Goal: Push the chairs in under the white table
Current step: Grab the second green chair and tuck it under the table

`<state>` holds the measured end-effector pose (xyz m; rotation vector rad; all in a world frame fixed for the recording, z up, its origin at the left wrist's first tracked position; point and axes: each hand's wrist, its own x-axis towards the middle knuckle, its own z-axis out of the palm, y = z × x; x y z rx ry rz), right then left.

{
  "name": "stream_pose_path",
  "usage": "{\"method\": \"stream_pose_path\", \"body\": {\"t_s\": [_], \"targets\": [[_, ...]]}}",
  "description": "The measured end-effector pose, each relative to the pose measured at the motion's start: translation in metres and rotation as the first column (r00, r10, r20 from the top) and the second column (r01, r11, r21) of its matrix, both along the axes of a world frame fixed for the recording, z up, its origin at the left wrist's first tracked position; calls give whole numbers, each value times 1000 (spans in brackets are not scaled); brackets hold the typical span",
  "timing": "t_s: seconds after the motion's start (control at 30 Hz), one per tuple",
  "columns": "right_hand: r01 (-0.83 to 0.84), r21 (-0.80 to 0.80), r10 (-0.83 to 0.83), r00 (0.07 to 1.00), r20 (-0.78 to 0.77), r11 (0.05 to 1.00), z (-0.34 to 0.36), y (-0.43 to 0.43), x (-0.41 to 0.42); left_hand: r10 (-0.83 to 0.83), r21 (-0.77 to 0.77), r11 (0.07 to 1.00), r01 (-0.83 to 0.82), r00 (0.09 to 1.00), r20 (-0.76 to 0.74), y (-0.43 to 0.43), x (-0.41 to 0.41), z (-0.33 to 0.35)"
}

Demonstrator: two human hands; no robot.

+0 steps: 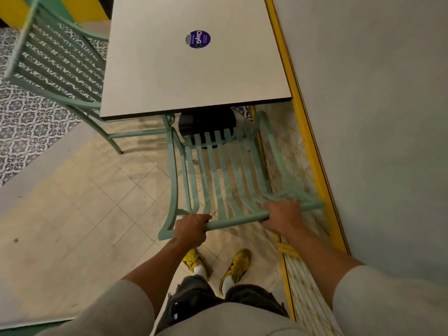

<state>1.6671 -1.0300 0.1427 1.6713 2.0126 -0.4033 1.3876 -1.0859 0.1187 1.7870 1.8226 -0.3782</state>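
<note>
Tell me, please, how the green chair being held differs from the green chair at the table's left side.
The held chair faces the near end of the white table; the left chair stands at its side. The left hand and right hand grip the held chair's top rail; nobody touches the left chair. Both are mint green and slatted.

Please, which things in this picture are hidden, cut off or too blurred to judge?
- Head view: the near green chair has its seat front under the white table; how deep is hidden.
- The second chair is blurred and cut by the left edge.
- Small print on the round sticker is too small.
- The right hand is motion-blurred.
</note>
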Motion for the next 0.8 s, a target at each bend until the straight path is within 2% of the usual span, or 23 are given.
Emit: {"method": "stream_pose_path", "body": {"t_s": [0.27, 0.4, 0.8], "targets": [[30, -4, -30, 1000, -4, 1000, -8, -3, -5, -36, 25, 999, 36, 999, 0, 3, -10, -4], [37, -71, -35, 999, 34, 997, -8, 11, -18, -14, 31, 999, 14, 1000, -13, 12, -18, -4], [64, -62, -62, 997, 41, 996, 1, 51, -32, 58, 119, 991, -57, 998, -4, 50, -23, -2]]}}
